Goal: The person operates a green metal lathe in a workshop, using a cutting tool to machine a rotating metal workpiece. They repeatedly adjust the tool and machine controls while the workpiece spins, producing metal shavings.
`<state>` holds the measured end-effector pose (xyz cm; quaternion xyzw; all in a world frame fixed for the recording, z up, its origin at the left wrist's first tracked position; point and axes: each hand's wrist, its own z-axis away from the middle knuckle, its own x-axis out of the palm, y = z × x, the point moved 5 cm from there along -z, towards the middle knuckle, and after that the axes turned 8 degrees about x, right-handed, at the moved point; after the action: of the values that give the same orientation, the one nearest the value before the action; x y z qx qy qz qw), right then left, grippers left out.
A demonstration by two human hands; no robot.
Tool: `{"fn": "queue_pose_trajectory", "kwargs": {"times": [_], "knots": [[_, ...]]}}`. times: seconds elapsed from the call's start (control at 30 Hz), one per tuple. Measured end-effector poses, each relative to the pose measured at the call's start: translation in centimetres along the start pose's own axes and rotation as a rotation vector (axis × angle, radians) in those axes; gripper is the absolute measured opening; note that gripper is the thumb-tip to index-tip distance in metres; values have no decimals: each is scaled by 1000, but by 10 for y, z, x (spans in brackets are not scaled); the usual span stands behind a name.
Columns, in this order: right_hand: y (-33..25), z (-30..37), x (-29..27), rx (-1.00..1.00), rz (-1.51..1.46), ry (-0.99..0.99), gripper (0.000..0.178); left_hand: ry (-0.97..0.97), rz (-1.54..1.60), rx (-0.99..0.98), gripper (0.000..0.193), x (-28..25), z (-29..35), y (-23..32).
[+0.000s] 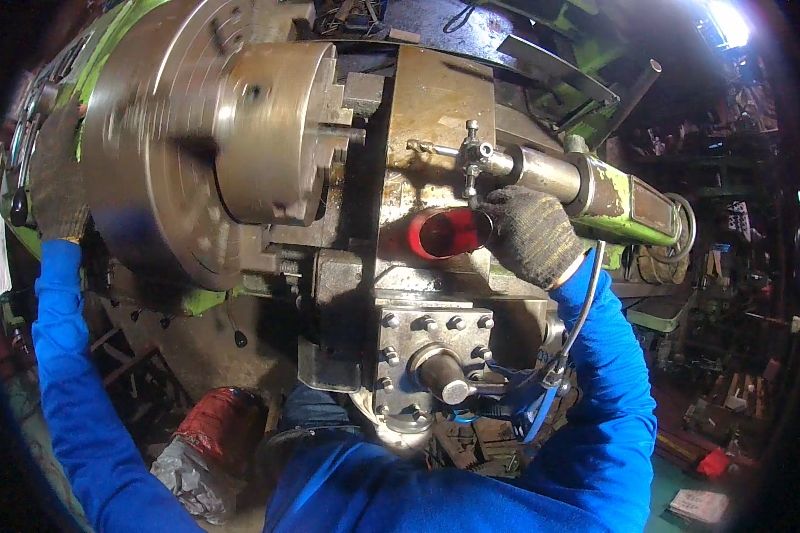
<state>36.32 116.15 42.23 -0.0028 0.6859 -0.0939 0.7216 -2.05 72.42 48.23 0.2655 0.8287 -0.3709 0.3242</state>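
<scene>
A large metal chuck on a lathe is smeared by motion, with jaws on its right face. My right hand, in a dark knitted glove, is closed at the rim of a red, hollow, cup-like container over the carriage. Its fingertips lie just below a metal valve fitting in front of the tailstock quill. At the far left, my gloved left hand reaches up along the green headstock, beside a black-knobbed lever. The left fingers blend into shadow.
A square tool post with several bolts stands close to my body. The green tailstock with a handwheel is at right. A grey hose passes over my right forearm. Red and clear plastic bags lie lower left.
</scene>
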Motion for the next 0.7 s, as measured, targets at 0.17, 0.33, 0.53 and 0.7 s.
{"fn": "queue_pose_trajectory", "kwargs": {"times": [0.17, 0.33, 0.53, 0.7], "knots": [[3, -2, -1, 22, -34, -31, 26, 31, -2, 28, 49, -2, -1, 2], [1, -4, 3, -7, -53, -21, 27, -11, -8, 15, 47, 2, 0, -1], [11, 2, -10, 223, -152, 58, 33, -64, -117, -19, 44, 5, -4, 1], [46, 51, -27, 485, -538, 92, 24, -21, -71, -61, 35, -4, -10, 12]]}}
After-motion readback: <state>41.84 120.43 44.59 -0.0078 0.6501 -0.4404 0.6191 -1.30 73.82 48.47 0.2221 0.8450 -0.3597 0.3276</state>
